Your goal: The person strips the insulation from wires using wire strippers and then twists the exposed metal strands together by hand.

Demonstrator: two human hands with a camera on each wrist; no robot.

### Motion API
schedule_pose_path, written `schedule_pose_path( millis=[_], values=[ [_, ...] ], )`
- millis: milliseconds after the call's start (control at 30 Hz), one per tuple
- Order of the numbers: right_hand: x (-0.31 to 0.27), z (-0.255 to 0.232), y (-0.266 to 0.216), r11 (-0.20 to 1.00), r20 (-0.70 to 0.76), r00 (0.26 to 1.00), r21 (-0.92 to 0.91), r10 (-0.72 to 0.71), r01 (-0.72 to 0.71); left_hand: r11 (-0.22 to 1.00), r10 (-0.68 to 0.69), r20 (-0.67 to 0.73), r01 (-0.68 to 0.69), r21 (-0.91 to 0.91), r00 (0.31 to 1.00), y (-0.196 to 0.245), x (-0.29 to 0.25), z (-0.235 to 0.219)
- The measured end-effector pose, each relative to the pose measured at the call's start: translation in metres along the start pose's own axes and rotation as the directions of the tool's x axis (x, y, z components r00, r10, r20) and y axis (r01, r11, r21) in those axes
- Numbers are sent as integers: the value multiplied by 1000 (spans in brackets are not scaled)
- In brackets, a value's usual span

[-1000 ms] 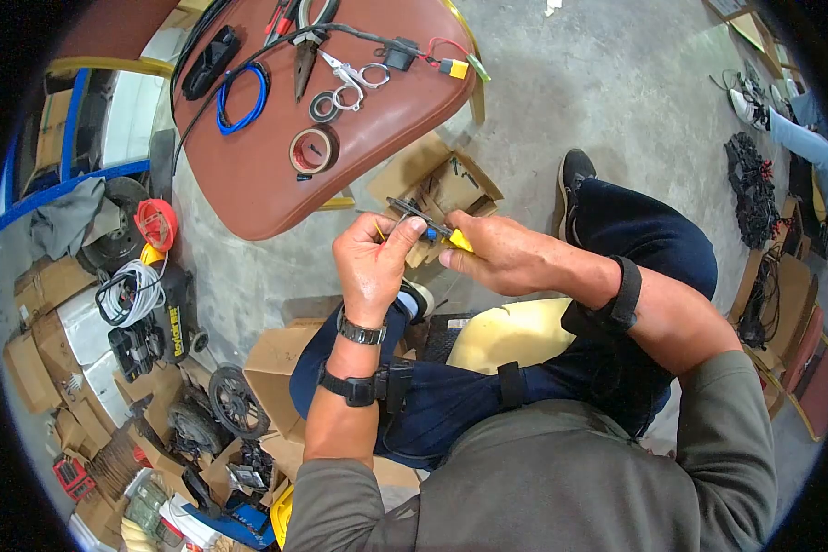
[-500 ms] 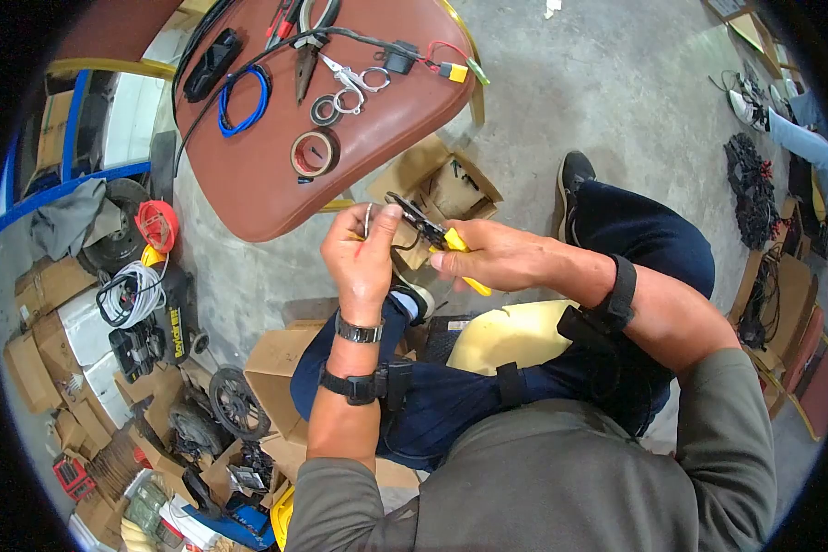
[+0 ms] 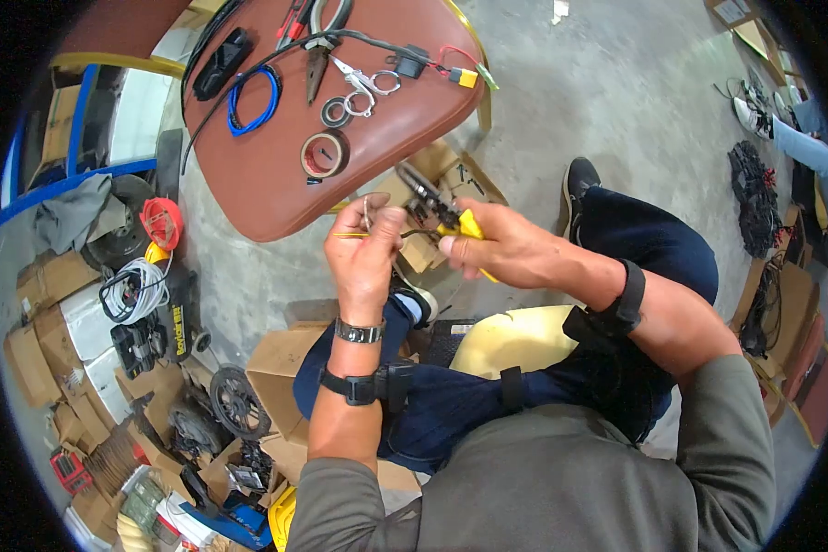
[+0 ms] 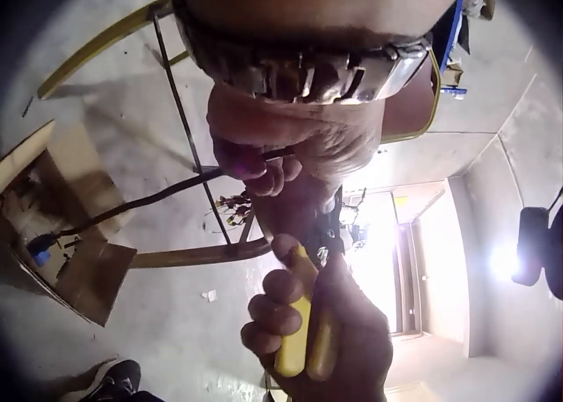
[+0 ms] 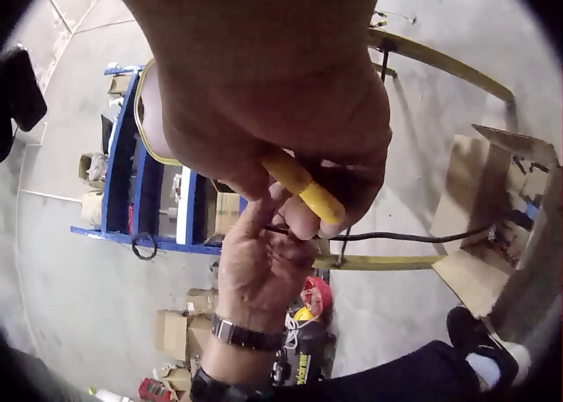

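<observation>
My left hand (image 3: 363, 253) curls round thin, black, round cable (image 4: 163, 192), thin yellow wire (image 3: 348, 235) poking out left. Cable trails from fingers toward brown cardboard box (image 4: 97, 283). My right hand (image 3: 515, 244) grips yellow-handled, dark metal pliers (image 3: 449, 219), just right of left fingers, long side slanting forward-left.

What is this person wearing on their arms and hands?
The short sleeves are dark grey. The left hand and right hand are ungloved. On the left wrist is a watch with a link band, and above it a black strap with a small black box. The right arm has a similar strap.
</observation>
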State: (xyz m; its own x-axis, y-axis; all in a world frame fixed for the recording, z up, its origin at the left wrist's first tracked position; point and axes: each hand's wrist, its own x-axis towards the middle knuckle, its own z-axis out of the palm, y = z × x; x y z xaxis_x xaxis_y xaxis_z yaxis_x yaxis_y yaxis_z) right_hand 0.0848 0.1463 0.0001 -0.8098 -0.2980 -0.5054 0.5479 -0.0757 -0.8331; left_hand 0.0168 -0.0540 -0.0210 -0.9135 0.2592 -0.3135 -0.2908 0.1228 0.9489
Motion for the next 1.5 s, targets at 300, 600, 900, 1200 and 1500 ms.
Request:
schedule_pose_path(
  millis=[300,600,900,1200,1500],
  values=[
    [-2,-14,-14,995,-123,987,-33,-102,98,991,125,158,-114,-73,980,2,-8,15],
    [-4,-15,-21,979,-160,966,-49,-202,196,973,192,101,-203,110,976,7,-3,26],
    [-4,-25,-29,977,-168,967,66,-190,203,980,180,128,-189,58,975,5,-4,31],
    [-11,-46,-40,947,-136,968,217,-211,237,993,15,353,29,-119,935,13,-5,37],
    [-18,-49,-39,960,-131,978,-250,-161,125,990,95,234,-67,-121,968,11,-1,30]
  ],
)
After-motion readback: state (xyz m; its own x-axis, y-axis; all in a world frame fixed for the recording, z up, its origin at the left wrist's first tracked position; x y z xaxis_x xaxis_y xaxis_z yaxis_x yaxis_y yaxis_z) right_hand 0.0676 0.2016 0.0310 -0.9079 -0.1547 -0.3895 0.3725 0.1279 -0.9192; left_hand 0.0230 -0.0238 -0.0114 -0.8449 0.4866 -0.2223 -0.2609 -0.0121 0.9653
